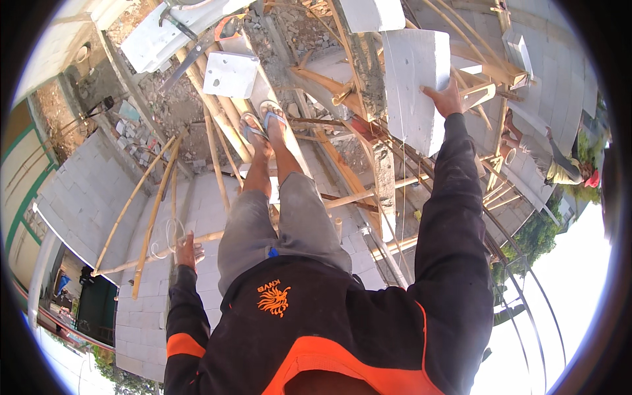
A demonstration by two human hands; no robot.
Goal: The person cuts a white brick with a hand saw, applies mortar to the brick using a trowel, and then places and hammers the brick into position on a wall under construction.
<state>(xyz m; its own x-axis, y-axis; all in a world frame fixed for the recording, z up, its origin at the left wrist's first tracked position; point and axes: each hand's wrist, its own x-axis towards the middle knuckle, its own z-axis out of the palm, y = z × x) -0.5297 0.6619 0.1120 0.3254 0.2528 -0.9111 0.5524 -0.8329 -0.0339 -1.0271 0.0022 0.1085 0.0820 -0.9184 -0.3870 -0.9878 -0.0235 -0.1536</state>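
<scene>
My right arm is stretched forward and to the right. My right hand (pixel 446 100) grips the right edge of a large white lightweight block (pixel 413 79), its thumb on the near face and the other fingers partly hidden at the edge. A thin taut line (pixel 393 92) runs down across that face. Low on the left, my left hand (pixel 189 251) is partly curled at a loose coil of thin pale line (pixel 172 237), which it seems to hold. Close by that hand lies a bamboo pole (pixel 214 236).
I stand in sandals on a narrow plank (pixel 296 148). Ahead, a hand saw (pixel 186 64), a hammer (pixel 172 20) and a smaller white block (pixel 230 74) rest on boards and blocks. Bamboo poles (pixel 158 207) cross on the left. At the far right another person (pixel 550 158) is at work.
</scene>
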